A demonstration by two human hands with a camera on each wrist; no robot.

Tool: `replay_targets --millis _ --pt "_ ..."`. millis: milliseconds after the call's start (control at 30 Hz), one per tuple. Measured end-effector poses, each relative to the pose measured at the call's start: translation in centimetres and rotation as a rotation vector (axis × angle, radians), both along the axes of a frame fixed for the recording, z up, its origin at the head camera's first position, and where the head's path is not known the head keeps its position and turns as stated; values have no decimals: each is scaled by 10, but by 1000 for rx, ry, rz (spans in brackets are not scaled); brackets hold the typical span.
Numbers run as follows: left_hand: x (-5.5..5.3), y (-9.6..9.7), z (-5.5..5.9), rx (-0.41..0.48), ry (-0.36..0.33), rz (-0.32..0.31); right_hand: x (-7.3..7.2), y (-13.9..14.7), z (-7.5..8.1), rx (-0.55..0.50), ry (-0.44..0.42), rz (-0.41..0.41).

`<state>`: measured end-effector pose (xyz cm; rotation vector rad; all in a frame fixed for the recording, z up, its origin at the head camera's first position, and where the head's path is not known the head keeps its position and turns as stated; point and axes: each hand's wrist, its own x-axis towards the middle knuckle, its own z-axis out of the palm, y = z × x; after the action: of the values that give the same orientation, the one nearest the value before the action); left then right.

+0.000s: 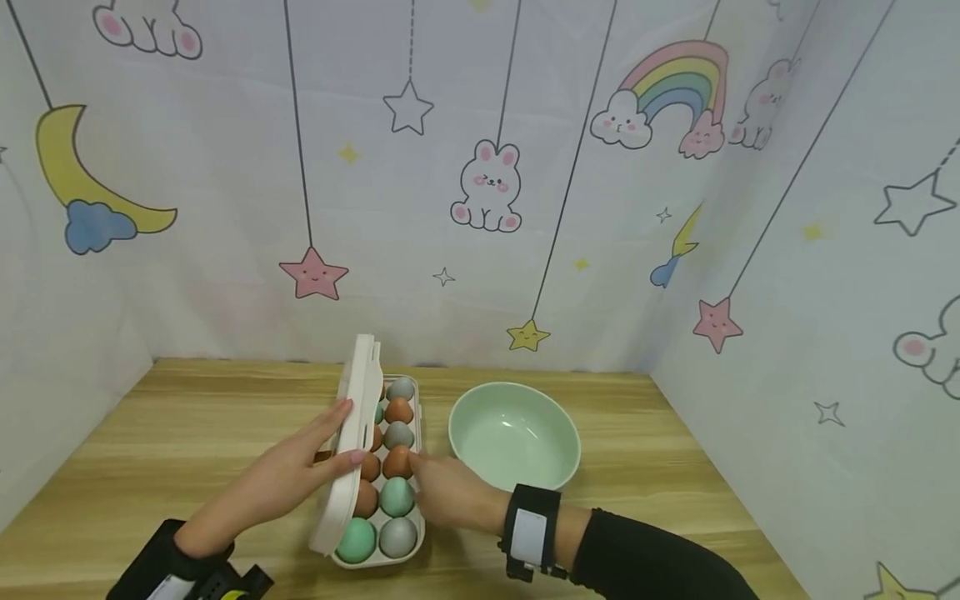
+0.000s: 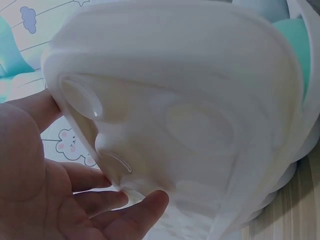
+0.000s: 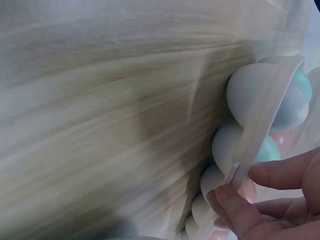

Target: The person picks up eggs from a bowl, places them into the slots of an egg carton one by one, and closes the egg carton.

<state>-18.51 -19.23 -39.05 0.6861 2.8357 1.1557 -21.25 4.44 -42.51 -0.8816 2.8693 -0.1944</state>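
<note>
An egg carton (image 1: 417, 400) of pale white plastic stands on the table, its lid (image 1: 347, 492) raised and tilted along the left side. Brown, grey and mint green eggs sit in its rows; a brown egg (image 1: 397, 461) is close to my right fingertips. My left hand (image 1: 300, 458) holds the lid, thumb at its edge and fingers against the outer face, as the lid (image 2: 200, 120) in the left wrist view shows. With thumb and fingers, my right hand (image 1: 450, 492) pinches the rim of the carton's base (image 3: 260, 120). The lid hides part of the left egg row.
A mint green bowl (image 1: 517, 437) stands right of the carton, just beyond my right hand. The wooden table (image 1: 225, 400) meets a white patterned cloth (image 1: 405, 317) at the back and sides.
</note>
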Motion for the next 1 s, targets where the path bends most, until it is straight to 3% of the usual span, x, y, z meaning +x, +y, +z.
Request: replay_targets --millis 367,633,733,1000 --pt "-1 -11 2 -30 35 16 -6 -25 -2 98 171 153" --pt "-3 -5 -2 -39 33 25 -17 -22 6 -48 -22 53" --pt "-4 -1 -5 -42 38 31 -24 -17 14 -108 -8 2" --pt "-1 6 -11 -51 74 34 -38 -17 39 -293 153 -59"
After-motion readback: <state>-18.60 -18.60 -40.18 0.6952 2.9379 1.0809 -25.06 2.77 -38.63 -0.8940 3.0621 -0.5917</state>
